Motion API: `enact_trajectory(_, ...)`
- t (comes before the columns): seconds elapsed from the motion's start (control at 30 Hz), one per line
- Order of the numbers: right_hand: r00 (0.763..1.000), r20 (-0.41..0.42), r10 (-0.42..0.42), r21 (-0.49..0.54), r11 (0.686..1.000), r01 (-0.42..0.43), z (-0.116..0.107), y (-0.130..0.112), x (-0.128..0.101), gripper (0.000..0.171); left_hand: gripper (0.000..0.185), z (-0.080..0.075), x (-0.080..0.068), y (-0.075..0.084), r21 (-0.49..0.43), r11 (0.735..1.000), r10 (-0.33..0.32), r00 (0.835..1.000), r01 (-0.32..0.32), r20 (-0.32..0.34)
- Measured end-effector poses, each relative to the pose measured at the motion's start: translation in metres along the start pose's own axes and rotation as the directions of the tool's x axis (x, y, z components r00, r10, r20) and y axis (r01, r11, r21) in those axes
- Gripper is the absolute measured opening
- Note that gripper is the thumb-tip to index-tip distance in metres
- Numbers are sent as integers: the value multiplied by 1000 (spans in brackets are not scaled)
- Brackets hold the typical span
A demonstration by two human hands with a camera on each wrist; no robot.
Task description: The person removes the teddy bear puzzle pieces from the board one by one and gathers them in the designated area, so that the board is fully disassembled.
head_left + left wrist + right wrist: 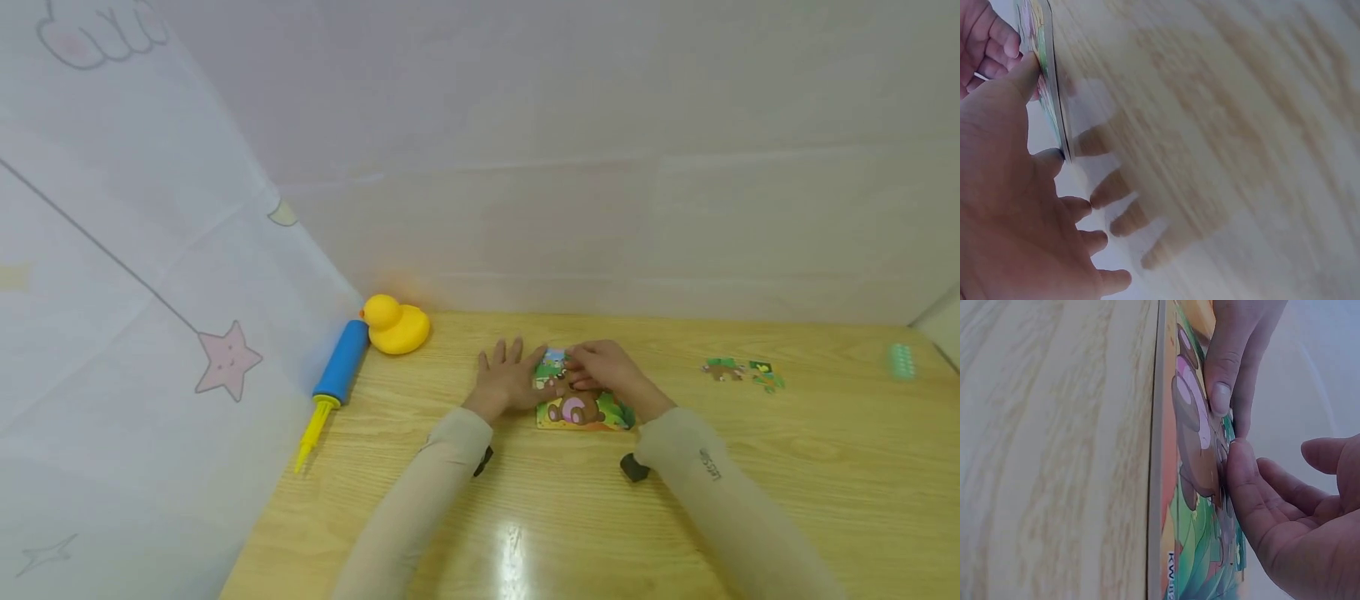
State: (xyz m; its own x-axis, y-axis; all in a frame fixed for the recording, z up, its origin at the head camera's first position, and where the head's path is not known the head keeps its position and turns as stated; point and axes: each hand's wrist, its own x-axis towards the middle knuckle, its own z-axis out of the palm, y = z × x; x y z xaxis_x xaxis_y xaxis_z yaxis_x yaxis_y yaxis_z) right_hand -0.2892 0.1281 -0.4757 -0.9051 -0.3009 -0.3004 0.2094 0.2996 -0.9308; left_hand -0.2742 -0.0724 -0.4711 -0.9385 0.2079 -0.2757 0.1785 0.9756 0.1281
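A flat jigsaw puzzle (581,414) with a brown bear picture lies on the table in front of the person. The left hand (504,387) rests at its left side with the fingers spread, and the thumb lies on the picture. Over the upper right part of the puzzle, the right hand (611,371) touches the surface with its bent index finger (1244,475). Its thumb (1322,453) stands apart from that finger, and no piece shows between them. Both hands cover some of the upper picture. To the right lie loose puzzle pieces (724,370) in two small groups.
A yellow rubber duck (399,328) sits at the back left, beside a blue hand pump (342,362) with a yellow nozzle. A pale green bumpy item (902,362) lies at the far right. Printed cloth (487,225) hangs behind the wooden table (555,517).
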Motion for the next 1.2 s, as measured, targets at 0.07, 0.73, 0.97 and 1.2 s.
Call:
enact_trajectory(0.07,1000,-3,5,5,1000,-5,0,-1,0,45,89,0,0,0,-10,1000,-8,1000,8,9)
enact_trajectory(0.73,997,-24,78,129,989,-74,2,0,7,44,94,-1,3,-3,-63,996,-56,998,57,31)
enact_trajectory(0.97,990,-116,80,112,991,-68,5,1,15,36,97,9,15,-6,-75,995,-61,998,63,36)
enact_trajectory(1.2,979,-190,74,78,995,-60,9,0,17,31,95,-1,1,1,-66,997,-41,999,42,20)
